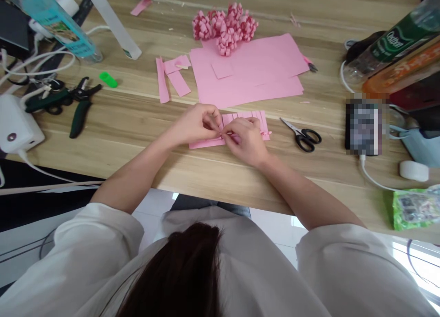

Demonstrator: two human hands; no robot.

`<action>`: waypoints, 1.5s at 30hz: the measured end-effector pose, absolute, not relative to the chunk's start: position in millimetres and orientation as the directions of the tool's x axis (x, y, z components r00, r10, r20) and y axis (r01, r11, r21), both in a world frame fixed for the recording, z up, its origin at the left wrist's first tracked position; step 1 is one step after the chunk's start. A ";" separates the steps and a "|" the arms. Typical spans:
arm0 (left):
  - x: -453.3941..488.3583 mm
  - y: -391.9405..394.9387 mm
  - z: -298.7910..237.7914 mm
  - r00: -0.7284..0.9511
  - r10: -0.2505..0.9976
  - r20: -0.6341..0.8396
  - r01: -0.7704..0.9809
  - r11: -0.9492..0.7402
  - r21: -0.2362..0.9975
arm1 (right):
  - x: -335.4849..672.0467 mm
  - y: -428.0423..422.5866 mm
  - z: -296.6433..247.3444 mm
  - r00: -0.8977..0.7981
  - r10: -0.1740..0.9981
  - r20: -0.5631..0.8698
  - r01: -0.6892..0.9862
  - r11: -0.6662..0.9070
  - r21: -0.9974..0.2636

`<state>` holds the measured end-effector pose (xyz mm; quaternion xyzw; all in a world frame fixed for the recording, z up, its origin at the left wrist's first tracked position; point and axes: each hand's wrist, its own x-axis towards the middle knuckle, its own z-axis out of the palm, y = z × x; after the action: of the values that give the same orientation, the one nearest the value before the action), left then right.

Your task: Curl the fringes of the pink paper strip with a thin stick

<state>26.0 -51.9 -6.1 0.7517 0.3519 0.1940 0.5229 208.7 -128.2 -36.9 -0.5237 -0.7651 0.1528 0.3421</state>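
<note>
A piece of pink paper (pixel 260 122) cut into narrow strips lies on the table under both hands. My left hand (pixel 201 124) is closed in a pinch at one of its strips. The fingertips of my right hand (pixel 246 140) meet the left ones there, also pinched on the strip. Between the fingertips the strip itself is mostly hidden. A small curled bit of pink paper shows at the right edge of the cut piece. To the right, scissors (pixel 302 136) with black handles lie slightly spread on the wood.
Larger pink sheets (pixel 247 85) lie beyond my hands, with curly pink paper flowers (pixel 227 25) at their far edge. Pink scraps (pixel 178 83), a green cap (pixel 108 79) and dark-handled pliers (pixel 79 113) are to the left. Bottles (pixel 395 44) and a blurred-out device (pixel 363 126) stand right.
</note>
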 end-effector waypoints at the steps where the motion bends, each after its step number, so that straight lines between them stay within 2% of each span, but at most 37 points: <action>1: 26.3 -52.2 -5.4 0.672 0.736 -0.076 0.329 -0.205 0.922 | 208.6 -128.5 -36.5 -0.215 0.905 0.367 0.696 0.405 -0.593; 14: 23.7 -48.8 -8.4 0.662 0.747 -0.060 0.356 -0.243 0.902 | 209.2 -128.0 -34.4 -0.169 0.911 0.377 0.665 0.388 -0.639; 18: 25.2 -48.5 -3.2 0.702 0.710 -0.058 0.356 -0.279 0.892 | 209.5 -127.4 -34.5 -0.154 0.901 0.406 0.646 0.402 -0.649; 23: 24.4 -50.9 6.8 0.718 0.688 -0.106 0.484 -0.384 0.786 | 209.2 -128.3 -31.7 -0.102 0.888 0.448 0.642 0.403 -0.653; 29: 25.0 -53.4 11.7 0.708 0.695 -0.126 0.556 -0.438 0.707 | 209.1 -127.2 -32.7 -0.093 0.872 0.481 0.609 0.432 -0.665; 45: 24.1 -50.3 8.4 0.755 0.653 -0.061 0.514 -0.532 0.673 | 210.2 -126.0 -34.3 -0.109 0.896 0.430 0.575 0.410 -0.708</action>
<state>24.1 -50.3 8.4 0.8696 0.3354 0.0994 0.3486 210.2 -126.0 -34.3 -0.5103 -0.7209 0.1864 0.4302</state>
